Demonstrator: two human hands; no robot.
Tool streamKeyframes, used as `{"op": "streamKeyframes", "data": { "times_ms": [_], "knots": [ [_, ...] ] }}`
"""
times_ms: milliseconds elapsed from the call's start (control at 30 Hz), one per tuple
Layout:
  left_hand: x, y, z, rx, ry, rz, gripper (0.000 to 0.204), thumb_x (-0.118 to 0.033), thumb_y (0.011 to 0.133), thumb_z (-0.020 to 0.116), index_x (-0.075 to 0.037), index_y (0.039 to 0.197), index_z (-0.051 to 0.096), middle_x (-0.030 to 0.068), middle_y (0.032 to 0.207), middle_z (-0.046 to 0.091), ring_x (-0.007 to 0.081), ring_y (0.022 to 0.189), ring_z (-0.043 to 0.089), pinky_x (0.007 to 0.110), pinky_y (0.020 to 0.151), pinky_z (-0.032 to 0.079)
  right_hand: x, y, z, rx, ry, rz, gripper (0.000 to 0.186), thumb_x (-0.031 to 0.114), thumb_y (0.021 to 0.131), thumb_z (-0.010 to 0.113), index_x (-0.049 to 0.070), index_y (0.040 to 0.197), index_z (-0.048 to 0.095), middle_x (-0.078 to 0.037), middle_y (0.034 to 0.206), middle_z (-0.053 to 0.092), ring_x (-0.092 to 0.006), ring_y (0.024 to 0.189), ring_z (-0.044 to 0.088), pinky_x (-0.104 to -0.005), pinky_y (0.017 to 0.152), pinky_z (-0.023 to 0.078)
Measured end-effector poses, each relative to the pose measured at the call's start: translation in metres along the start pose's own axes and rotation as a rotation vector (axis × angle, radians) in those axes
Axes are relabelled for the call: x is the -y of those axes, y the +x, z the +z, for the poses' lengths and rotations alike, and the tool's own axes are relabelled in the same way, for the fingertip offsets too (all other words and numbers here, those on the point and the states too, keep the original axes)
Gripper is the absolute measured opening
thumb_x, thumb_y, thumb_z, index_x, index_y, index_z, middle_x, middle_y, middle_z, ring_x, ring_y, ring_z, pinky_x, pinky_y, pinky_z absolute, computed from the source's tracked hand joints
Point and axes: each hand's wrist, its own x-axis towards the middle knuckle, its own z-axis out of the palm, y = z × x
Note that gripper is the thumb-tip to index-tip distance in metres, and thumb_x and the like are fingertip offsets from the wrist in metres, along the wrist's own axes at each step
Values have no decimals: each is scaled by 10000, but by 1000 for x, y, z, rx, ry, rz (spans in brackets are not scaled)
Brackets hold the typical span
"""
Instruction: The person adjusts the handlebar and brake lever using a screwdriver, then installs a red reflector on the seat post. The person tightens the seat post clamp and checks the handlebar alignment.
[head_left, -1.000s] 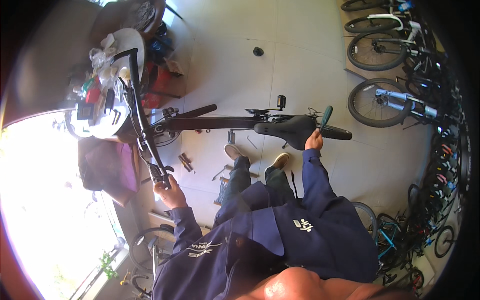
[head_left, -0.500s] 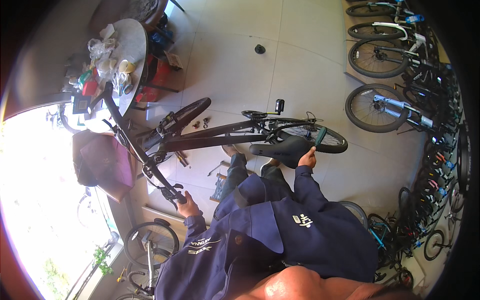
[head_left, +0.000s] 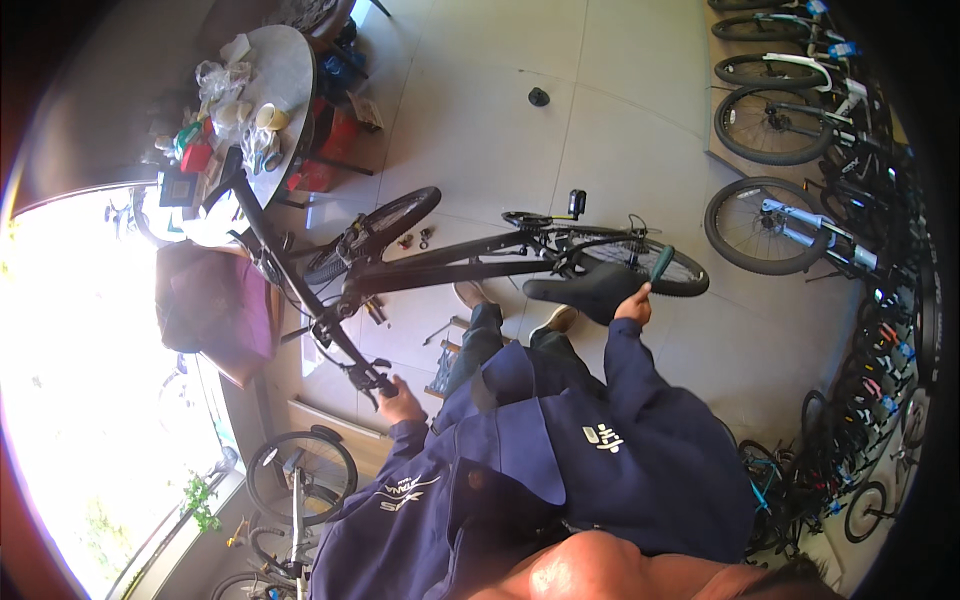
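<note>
A black bicycle (head_left: 450, 272) stands across in front of me, its handlebar (head_left: 300, 297) at left and its rear wheel (head_left: 690, 270) at right. My left hand (head_left: 402, 402) is closed round the near end of the handlebar, beside the brake lever. At the rear of the black saddle (head_left: 585, 291), my right hand (head_left: 634, 303) has its fingers closed against the saddle's edge. A dark green, rod-like piece (head_left: 662, 262) sticks up next to that hand; whether the hand also holds it, I cannot tell.
Small metal parts (head_left: 424, 240) and tools (head_left: 440, 370) lie on the tiled floor near my feet. A round table (head_left: 290, 75) with bags and cups stands at far left, beside a brown bin-like box (head_left: 205, 310). Rows of bicycles (head_left: 770, 225) line the right side.
The view has shifted slightly, so bicycle, floor items and hands all appear farther right. Both hands keep their places on the handlebar and saddle. More of my right shoe shows.
</note>
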Motion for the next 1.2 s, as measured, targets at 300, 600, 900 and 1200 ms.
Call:
{"op": "streamKeyframes", "data": {
  "times_ms": [300,600,900,1200],
  "knots": [
    [-118,2,25,305,-306,124,352,-291,930,776,-8,806,608,55,590,606,179,479,597,369,466,463,43,75,29,-8,-12,-55,779,636,1050,384,-28,1002,788,-298,990,743,-509,982,689,-560,861,542],
    [-197,-13,28,481,-166,240,396,-304,903,823,7,937,579,65,608,609,181,465,610,358,444,488,38,169,11,-49,-23,-32,727,600,1062,398,-13,1000,784,-268,1005,753,-504,995,686,-555,880,539],
    [-272,44,-30,273,315,664,397,-366,928,760,-74,1184,678,140,846,738,300,674,714,416,627,563,24,198,-16,-141,-22,-152,552,483,1075,447,-4,1134,701,-278,1101,724,-504,1059,660,-558,914,519],
    [-331,136,-7,-418,935,951,481,-495,967,639,-205,1350,659,121,1090,769,339,1003,742,478,862,576,76,191,0,-271,93,-562,310,329,1091,500,140,1167,734,-195,1069,741,-431,1026,689,-472,867,542]
  ]
}}
